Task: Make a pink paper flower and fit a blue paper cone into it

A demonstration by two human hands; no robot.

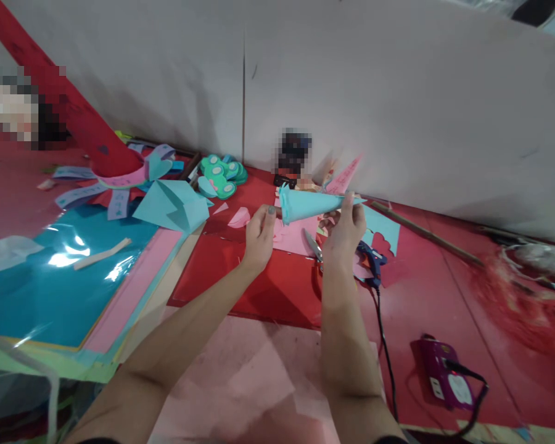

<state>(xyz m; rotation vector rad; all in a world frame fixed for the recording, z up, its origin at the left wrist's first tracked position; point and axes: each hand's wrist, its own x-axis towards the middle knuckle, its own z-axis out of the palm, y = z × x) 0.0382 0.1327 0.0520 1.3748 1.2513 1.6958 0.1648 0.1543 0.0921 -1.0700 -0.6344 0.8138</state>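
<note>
A light blue paper cone (312, 205) with a frilled wide end is held sideways above the red work surface. Its pointed tip at the right is pinched by my right hand (346, 228). At the wide left end, my left hand (260, 237) is closed with its fingertips at the rim, where a small dark piece shows. Beneath the cone lies pink paper (296, 237). Scissors (313, 245) and a dark blue glue gun (373, 262) lie close to my right wrist, partly hidden by it.
Teal and pink sheets (37, 296) are stacked at the left beside a folded light blue paper (173, 206). A red pole (74, 102) rises behind them. Green cutouts (219, 176) lie near the wall. A purple power box (444, 373) with a cable sits at the right.
</note>
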